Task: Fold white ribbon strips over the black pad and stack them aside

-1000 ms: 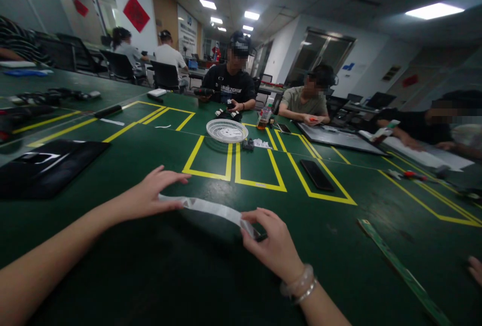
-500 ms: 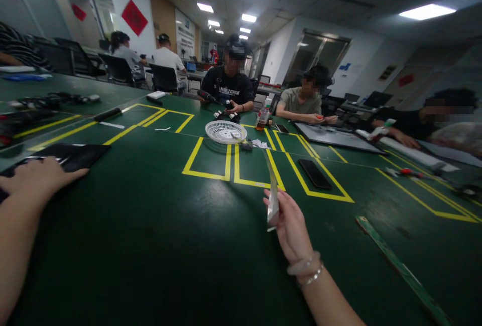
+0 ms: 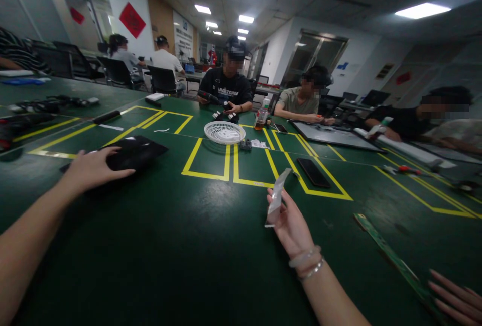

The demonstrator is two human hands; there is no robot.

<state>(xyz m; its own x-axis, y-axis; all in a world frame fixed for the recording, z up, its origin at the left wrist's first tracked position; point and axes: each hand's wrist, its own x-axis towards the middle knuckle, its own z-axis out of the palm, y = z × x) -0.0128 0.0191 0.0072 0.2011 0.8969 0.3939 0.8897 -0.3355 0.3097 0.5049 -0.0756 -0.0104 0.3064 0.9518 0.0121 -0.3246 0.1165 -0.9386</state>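
Observation:
At the left, my left hand (image 3: 90, 169) grips a flat, glossy black piece (image 3: 143, 154), like a bag or thin sheet, with the thumb stretched along its near side. The fingertips are partly hidden behind it. My right hand (image 3: 291, 225), with bracelets on its wrist, pinches a thin silvery-clear strip (image 3: 277, 196) between thumb and fingers near the middle of the table. The strip bends upward, and its exact kind cannot be made out.
A white round basket (image 3: 224, 132) stands ahead, with a bottle (image 3: 260, 117) behind it. A black phone (image 3: 313, 172) lies right of centre. Another person's hand (image 3: 457, 298) is by a long green circuit board (image 3: 387, 250). Several people sit around the green table (image 3: 211, 245).
My left hand has moved right, bringing the black piece with it. The strip in my right hand has curled and its top end dropped. Another person's hand has appeared at the lower right.

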